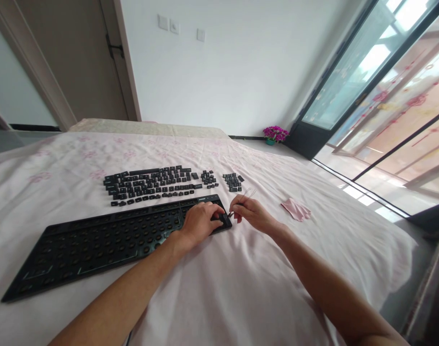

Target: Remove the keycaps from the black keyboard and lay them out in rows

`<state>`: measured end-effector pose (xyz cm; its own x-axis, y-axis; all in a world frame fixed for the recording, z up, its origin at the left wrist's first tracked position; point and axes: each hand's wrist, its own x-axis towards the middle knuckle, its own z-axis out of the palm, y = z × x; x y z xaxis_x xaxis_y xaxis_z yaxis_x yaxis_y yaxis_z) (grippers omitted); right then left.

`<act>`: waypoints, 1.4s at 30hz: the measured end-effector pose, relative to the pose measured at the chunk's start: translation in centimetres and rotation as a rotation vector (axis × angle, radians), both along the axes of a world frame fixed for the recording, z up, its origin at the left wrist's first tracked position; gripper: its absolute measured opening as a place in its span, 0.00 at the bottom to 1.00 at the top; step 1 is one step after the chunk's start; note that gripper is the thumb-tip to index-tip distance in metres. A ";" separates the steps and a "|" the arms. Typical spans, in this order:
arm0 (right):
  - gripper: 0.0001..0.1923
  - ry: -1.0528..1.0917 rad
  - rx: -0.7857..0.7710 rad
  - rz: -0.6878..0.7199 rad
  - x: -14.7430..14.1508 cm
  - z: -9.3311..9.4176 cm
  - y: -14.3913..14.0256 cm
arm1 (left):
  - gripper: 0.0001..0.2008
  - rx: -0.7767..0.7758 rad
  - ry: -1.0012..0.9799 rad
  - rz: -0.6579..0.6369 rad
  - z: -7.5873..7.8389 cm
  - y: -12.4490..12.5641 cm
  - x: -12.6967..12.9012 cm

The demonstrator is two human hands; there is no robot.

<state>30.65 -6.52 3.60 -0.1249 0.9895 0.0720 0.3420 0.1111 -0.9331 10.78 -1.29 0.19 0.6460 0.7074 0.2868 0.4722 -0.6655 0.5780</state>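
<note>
A black keyboard point(96, 242) with its keycaps off lies on the pale pink bedsheet point(219, 288). My left hand point(199, 222) presses down on the keyboard's right end, fingers curled over the last remaining keys. My right hand point(250, 211) is just right of that corner and pinches a thin wire keycap puller point(243, 198), whose loops stick up and whose tip points at the keyboard's corner. Several loose black keycaps point(150, 185) are laid out in rows behind the keyboard, with two smaller groups point(232, 181) to their right.
A small pink cloth point(296, 209) lies on the sheet to the right of my right hand. A pot of purple flowers point(274, 133) stands on the floor by the glass doors point(385, 96). The bed's right edge drops off near the window.
</note>
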 end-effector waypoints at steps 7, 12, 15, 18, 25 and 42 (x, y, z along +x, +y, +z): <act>0.10 -0.195 0.085 0.150 -0.5 0.4 0.2 | 0.10 0.034 0.064 -0.030 0.2 0.0 0.0; 0.09 -0.355 0.286 0.217 -0.4 -0.1 0.6 | 0.08 0.071 0.118 -0.028 0.4 -0.2 0.1; 0.09 -0.390 0.343 0.257 -0.4 -0.3 0.6 | 0.07 0.084 0.138 -0.028 0.5 -0.2 0.2; 0.10 -0.438 0.407 0.326 -0.6 0.0 0.3 | 0.07 0.100 0.160 -0.021 0.4 -0.1 0.4; 0.09 -0.564 0.415 0.403 -1.2 0.6 0.3 | 0.10 0.141 0.177 0.008 0.4 0.1 0.6; 0.06 -0.408 0.332 0.138 -1.1 -1.0 0.2 | 0.09 0.094 0.170 0.009 0.5 -0.1 0.3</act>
<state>29.52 -6.31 2.56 -0.3349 0.8945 0.2962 0.6309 0.4464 -0.6346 11.08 -1.41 0.73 0.6843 0.6887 0.2397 0.5639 -0.7082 0.4249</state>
